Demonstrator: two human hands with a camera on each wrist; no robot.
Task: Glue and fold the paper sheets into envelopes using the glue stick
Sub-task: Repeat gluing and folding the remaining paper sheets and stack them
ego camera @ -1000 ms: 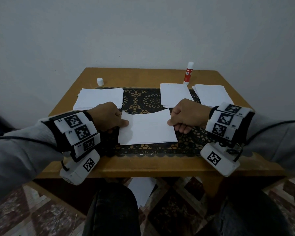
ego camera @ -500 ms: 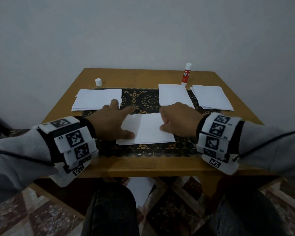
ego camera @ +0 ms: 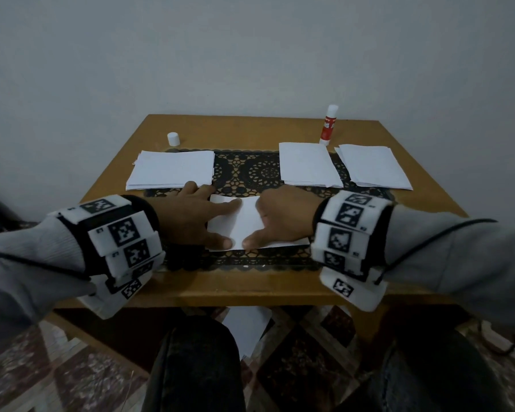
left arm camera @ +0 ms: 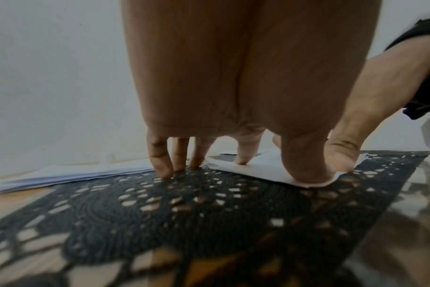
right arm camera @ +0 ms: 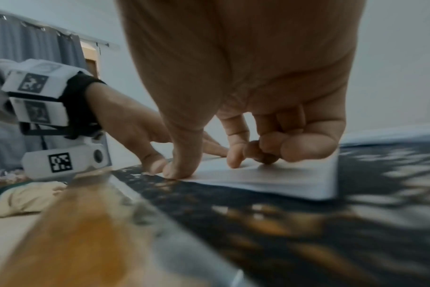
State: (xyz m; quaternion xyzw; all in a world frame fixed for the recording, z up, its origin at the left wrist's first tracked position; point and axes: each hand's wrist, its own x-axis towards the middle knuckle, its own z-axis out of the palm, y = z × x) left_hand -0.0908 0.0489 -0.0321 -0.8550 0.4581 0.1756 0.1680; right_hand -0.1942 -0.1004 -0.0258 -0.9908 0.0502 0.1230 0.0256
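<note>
Wooden bench stands against a plain wall; a dark lace-pattern mat runs across its middle.

Three stacks of white sheets lie at the far side of the mat: left stack, middle stack, right stack. Middle and right stacks lie just beside each other, well apart from the left one.

Folded paper sheet lies flat on the mat at the near centre of the bench, between the two wrists. Right wrist view shows it as doubled layers, with a fold edge at its right side.

Left hand: released, fingers extended. Index finger and thumb press on the sheet's left part; the other three fingertips rest on the mat beside the sheet (left wrist view).

Right hand: thumb and index finger press down on the sheet; the remaining fingers are curled under toward the palm with their knuckles on the paper. Nothing is grasped. The two thumbs lie just beside each other at the sheet's near edge.

Glue stick stands upright, uncapped, at the far right of the bench, just behind the middle stack. Its white cap stands at the far left, behind the left stack.

One loose sheet lies on the floor under the bench.
</note>
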